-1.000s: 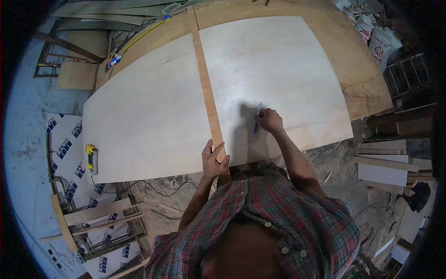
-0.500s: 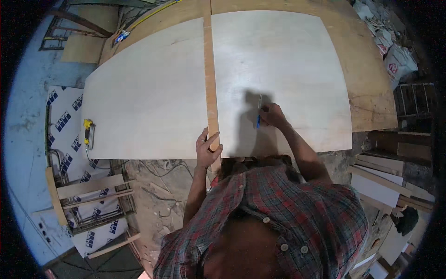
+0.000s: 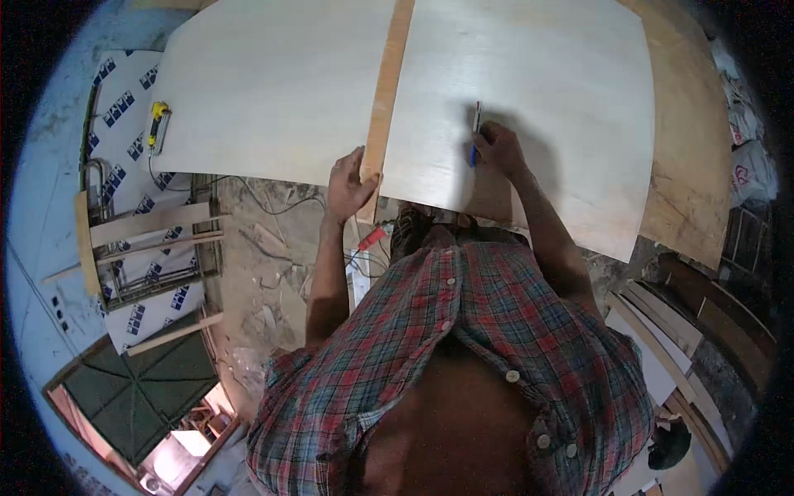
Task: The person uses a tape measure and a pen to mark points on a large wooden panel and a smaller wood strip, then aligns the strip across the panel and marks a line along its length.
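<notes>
A long wooden strip (image 3: 389,83) lies across the large pale plywood sheet (image 3: 273,83), and its near end sticks out past the sheet's front edge. My left hand (image 3: 351,186) rests at that near end, fingers spread along its left side and thumb over the wood. To the right of the strip, my right hand (image 3: 500,149) is closed around a slim blue-and-grey pen-like tool (image 3: 475,155), held roughly lengthwise over the sheet. Its exact kind is too small to make out.
A yellow-and-black nail gun (image 3: 157,126) with a hose lies at the sheet's left edge. Below the sheet, a red-handled thing (image 3: 372,239) shows beside me. Board offcuts (image 3: 662,322) are stacked at right, near white sacks (image 3: 751,174). A metal frame with planks (image 3: 153,223) stands left.
The view has tilted toward my body, so the sheet sits higher in the picture. My left fingers have loosened and spread at the strip; my right hand keeps its hold on the tool.
</notes>
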Tool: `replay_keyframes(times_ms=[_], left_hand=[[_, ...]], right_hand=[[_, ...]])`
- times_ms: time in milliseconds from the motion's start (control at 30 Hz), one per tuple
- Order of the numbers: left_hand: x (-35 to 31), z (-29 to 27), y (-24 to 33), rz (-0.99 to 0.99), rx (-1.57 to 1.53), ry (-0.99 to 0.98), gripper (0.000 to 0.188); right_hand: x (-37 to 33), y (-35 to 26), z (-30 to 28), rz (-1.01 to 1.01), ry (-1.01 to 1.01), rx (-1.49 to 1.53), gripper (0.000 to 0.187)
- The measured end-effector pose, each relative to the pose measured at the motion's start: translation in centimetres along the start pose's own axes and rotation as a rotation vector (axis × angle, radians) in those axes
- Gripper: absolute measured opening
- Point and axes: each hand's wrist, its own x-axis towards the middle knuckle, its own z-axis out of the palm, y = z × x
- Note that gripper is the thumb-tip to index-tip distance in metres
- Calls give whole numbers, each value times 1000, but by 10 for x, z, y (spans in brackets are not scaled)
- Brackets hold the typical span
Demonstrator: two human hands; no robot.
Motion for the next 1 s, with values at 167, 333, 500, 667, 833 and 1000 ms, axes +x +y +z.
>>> replay_keyframes(times_ms=[167, 333, 500, 667, 833, 1000], left_hand=[[-43, -11, 24, -120, 243, -86, 80], [-62, -1, 15, -377, 129, -12, 69], [-70, 4, 9, -386, 121, 80, 67], [-78, 7, 14, -382, 149, 118, 65], [-79, 7, 15, -402, 98, 130, 66], [-79, 6, 22, -483, 159, 100, 64]], right_hand=[[-1, -5, -3, -63, -43, 80, 31], [-1, 2, -4, -121, -58, 2, 30], [2, 23, -3, -220, -20, 12, 25], [8, 29, 4, -216, -108, 133, 25], [7, 8, -2, -198, -217, 265, 32], [5, -8, -7, -27, -218, 195, 33]])
